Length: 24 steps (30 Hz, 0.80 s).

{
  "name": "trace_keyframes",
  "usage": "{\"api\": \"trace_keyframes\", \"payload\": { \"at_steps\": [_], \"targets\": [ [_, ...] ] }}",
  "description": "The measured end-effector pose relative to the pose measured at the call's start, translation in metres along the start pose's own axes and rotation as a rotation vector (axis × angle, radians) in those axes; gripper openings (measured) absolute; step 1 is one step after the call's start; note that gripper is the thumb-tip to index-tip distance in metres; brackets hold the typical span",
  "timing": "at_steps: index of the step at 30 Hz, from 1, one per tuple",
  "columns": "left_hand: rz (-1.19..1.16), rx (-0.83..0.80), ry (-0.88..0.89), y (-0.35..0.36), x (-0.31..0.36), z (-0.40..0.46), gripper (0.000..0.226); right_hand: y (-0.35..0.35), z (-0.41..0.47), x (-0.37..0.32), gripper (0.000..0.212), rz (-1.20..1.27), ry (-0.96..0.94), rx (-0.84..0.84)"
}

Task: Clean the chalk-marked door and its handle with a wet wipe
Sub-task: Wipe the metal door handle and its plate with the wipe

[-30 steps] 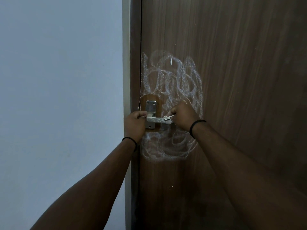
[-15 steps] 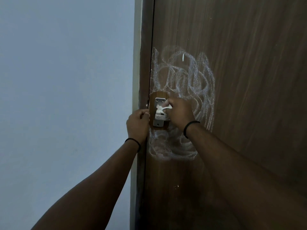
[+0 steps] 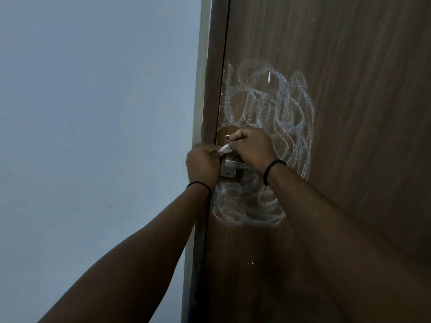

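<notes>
The brown wood-grain door point(image 3: 349, 113), scribbled with white chalk loops point(image 3: 286, 106) above and below its lock, fills the right of the view, hard against a dark frame point(image 3: 211, 78) and a pale blue-grey wall point(image 3: 93, 113) on the left. Its silver metal lever handle point(image 3: 233, 164) on a rectangular backplate point(image 3: 227, 173) sits at the door's left edge, between the two hands.

The right hand point(image 3: 253, 150) has its fingers curled round a small crumpled white wet wipe point(image 3: 224, 149) and presses it to the upper part of the backplate; only a corner of the wipe shows. The left hand point(image 3: 203, 163) is at the door's edge just left of the plate, fingers curled; it seems to pinch the tip of the wipe or brace on the edge, but the view is too dark and close to tell which.

The handle is the step in hand, and most of the chalk is not yet wiped. To do it well, the person should likely refold the wipe to a clean face, work round the lever and into the seam where plate meets wood, and keep the door steadied so pressure does not swing it. Short, firm strokes would lift chalk rather than smear it onto the cleared patch around the plate.
</notes>
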<state>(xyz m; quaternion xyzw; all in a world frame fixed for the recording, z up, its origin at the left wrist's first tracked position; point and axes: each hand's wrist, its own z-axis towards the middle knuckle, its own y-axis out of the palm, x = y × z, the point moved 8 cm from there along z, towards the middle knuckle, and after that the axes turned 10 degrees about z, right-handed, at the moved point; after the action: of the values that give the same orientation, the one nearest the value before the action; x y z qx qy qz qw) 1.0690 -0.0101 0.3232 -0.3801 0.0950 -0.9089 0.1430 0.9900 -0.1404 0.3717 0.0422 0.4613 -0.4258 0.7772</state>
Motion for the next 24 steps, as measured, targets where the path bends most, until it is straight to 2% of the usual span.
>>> {"api": "trace_keyframes", "payload": {
  "at_steps": [4,7,13,21,24],
  "targets": [
    [-0.038,0.006,-0.077,0.011,-0.007,-0.008,0.015,-0.015,-0.003,0.009,0.018,0.026,0.009,0.075],
    [-0.112,-0.018,-0.076,0.016,-0.010,-0.014,0.018,-0.024,-0.007,0.017,0.019,0.034,0.016,0.080],
    [-0.090,-0.006,-0.075,0.019,-0.016,-0.021,0.013,-0.035,-0.008,0.022,0.022,0.059,0.014,0.112],
    [-0.127,-0.024,-0.213,0.022,-0.025,-0.011,0.012,-0.031,-0.012,0.025,0.025,0.070,0.016,0.104],
    [-0.150,-0.077,-0.210,0.024,-0.026,-0.009,0.012,-0.032,-0.013,0.023,0.021,0.059,0.006,0.107]
  ]
}}
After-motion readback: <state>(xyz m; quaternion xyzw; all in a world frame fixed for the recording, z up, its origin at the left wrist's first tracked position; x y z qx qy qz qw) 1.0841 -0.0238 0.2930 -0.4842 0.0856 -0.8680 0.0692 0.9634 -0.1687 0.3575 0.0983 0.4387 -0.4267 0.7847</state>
